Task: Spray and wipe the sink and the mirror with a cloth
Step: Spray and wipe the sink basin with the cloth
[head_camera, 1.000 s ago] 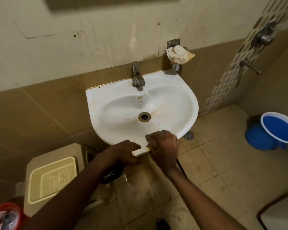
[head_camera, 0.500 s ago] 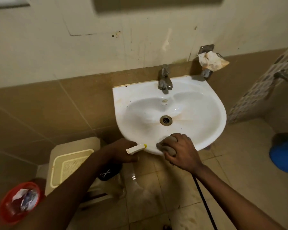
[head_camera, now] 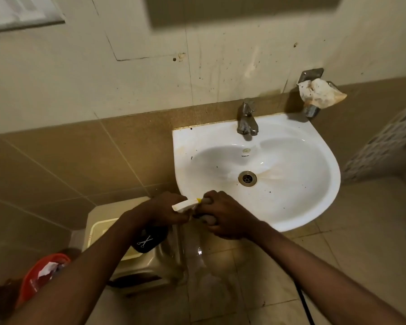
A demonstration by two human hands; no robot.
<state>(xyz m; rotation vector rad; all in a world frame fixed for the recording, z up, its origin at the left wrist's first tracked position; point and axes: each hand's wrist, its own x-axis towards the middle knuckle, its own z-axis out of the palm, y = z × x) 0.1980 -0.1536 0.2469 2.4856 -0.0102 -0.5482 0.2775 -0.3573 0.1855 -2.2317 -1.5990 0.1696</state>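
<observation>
Left hand (head_camera: pixel 159 213) grasps a spray bottle (head_camera: pixel 150 238), fingers wrapped round its neck; the white nozzle (head_camera: pixel 185 204) with its yellow tip now points straight at the right hand (head_camera: pixel 223 216). Half a second earlier the nozzle stood apart from the right hand; the two have since closed until tip and fingers nearly touch. The right hand's fingers are clenched round a bunched grey cloth (head_camera: pixel 209 219), held just over the near rim of the sink (head_camera: pixel 314 207). Judged stage: the cloth is being wetted before wiping. The basin beyond the fingers shows brownish streaks by the drain (head_camera: pixel 247 178) and dark specks, apparently unwiped. The mirror is a blurred dark strip at the top edge, well above both hands.
</observation>
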